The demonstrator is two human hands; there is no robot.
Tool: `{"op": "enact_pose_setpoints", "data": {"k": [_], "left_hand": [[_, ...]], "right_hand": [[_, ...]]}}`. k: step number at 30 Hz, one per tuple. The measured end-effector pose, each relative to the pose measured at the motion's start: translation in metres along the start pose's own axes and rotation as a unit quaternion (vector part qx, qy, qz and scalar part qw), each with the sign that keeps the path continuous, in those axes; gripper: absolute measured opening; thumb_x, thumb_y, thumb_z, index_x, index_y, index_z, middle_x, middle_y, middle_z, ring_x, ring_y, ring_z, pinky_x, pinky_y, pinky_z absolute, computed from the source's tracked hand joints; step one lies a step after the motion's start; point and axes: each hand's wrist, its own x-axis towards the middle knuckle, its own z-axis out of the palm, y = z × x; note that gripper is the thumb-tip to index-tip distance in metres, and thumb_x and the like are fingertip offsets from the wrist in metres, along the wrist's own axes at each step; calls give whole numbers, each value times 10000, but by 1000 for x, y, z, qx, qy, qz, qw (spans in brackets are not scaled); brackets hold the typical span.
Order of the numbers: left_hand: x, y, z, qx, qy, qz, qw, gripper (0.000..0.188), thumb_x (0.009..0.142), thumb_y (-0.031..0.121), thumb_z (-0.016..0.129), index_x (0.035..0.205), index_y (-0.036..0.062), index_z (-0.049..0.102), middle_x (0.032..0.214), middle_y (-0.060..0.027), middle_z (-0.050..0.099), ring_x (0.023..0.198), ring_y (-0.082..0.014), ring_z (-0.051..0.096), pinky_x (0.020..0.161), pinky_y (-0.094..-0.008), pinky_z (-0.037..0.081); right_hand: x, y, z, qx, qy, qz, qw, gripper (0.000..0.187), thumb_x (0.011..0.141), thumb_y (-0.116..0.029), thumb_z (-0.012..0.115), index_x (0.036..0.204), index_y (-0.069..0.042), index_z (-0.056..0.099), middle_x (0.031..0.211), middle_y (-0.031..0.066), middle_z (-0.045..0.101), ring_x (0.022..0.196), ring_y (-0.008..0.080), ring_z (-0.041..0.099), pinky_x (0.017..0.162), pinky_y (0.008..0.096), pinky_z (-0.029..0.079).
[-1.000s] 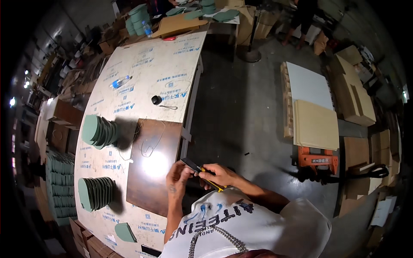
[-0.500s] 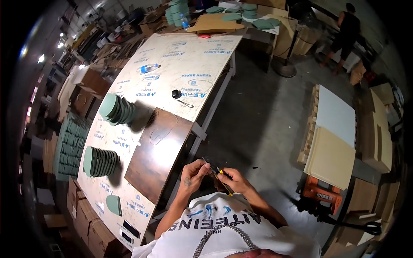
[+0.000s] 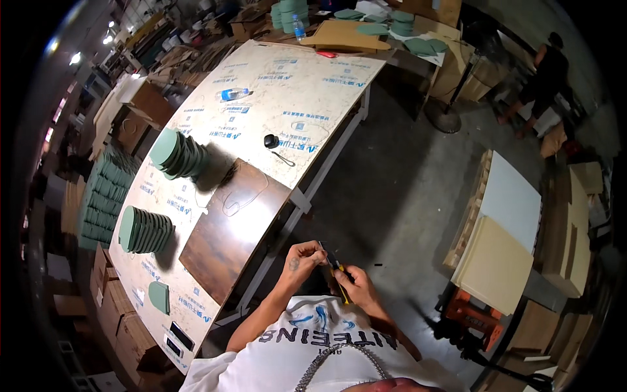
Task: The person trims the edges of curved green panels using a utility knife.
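In front of my white shirt, my right hand (image 3: 359, 286) is closed round the yellow-and-black handle of a utility knife (image 3: 341, 277). The knife's narrow dark end points up and away from me. Against that end, the fingers of my left hand (image 3: 305, 261) are pinched together; they partly hide the tip, so how far the blade is out cannot be seen. Both hands are in the air beyond the right edge of the work table (image 3: 261, 85), touching neither it nor the brown board (image 3: 232, 228) lying on it.
Green shaped pieces stand in a tall stack (image 3: 179, 157) and a leaning row (image 3: 147, 230) on the table. A black tape-measure-like object (image 3: 271, 140), a water bottle (image 3: 234, 94) and phones (image 3: 181, 334) lie there too. Right, an orange pallet jack (image 3: 471, 320) stands by stacked boards (image 3: 496, 261).
The knife is tilted a little more upright. My left thumb and fingers have shifted along its dark end to a tighter pinch. The whole view has turned slightly.
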Motion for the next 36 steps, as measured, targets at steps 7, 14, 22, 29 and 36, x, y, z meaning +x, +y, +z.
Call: {"op": "enact_pose_setpoints", "data": {"k": [7, 14, 22, 29, 36], "left_hand": [[85, 1, 27, -57, -69, -21, 996, 150, 846, 129, 619, 754, 12, 604, 708, 1, 587, 681, -74, 551, 671, -220, 455], [219, 0, 46, -89, -111, -12, 990, 121, 828, 99, 584, 745, 13, 600, 703, -20, 589, 655, -90, 538, 629, -233, 449], [363, 82, 65, 1, -123, -22, 992, 198, 847, 156, 672, 720, 37, 578, 667, 0, 561, 628, -59, 501, 591, -209, 414], [468, 142, 120, -47, -192, 19, 980, 264, 887, 199, 683, 743, 29, 542, 787, 12, 548, 741, -38, 473, 678, -221, 408], [582, 155, 167, -14, -174, 22, 984, 226, 913, 142, 640, 729, 24, 582, 659, 39, 552, 657, -28, 479, 598, -226, 408]], "right_hand": [[37, -36, -36, 70, 83, 42, 993, 225, 964, -220, 554, 922, 0, 577, 741, 54, 627, 624, 109, 613, 591, 236, 498], [122, -82, -105, 163, 231, -26, 959, 267, 997, -249, 465, 1024, 2, 554, 737, 82, 600, 601, 145, 573, 564, 274, 472], [226, -189, -194, 48, 324, -59, 943, 305, 994, -275, 463, 1004, 15, 556, 692, 81, 583, 601, 152, 560, 560, 279, 457], [311, -221, -224, 39, 205, 5, 978, 274, 981, -224, 510, 1020, 40, 572, 753, 87, 614, 659, 146, 600, 626, 273, 500], [404, -249, -326, 27, 140, -13, 990, 243, 966, -196, 539, 956, 45, 572, 756, 75, 628, 658, 120, 599, 622, 251, 490]]}}
